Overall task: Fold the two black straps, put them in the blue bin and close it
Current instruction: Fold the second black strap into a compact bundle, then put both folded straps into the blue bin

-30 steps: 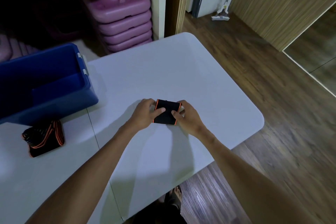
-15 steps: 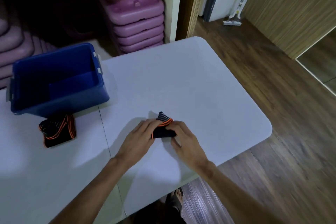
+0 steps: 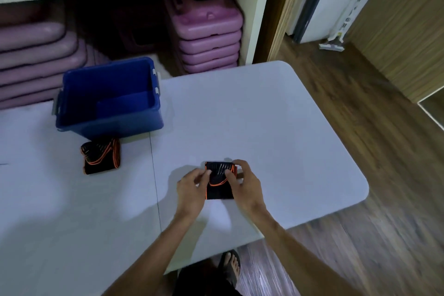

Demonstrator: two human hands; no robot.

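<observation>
A black strap with orange edging [image 3: 219,184] lies folded into a small square on the white table [image 3: 276,139]. My left hand [image 3: 192,190] pinches its left side and my right hand [image 3: 245,187] presses its right side and top. A second folded black strap [image 3: 101,156] rests on the table just in front of the blue bin [image 3: 108,96]. The bin stands open at the table's far left and looks empty inside. No lid is in view.
Behind the table a white shelf unit [image 3: 254,19] holds stacks of purple plastic steps [image 3: 209,31]. A wooden floor [image 3: 360,127] lies to the right, beyond the table's rounded edge. My sandalled foot [image 3: 230,267] shows below the table's front edge.
The strap in my hands has gone from a raised fold to a flat square on the table. The camera view has tilted up, showing more of the shelf and bin.
</observation>
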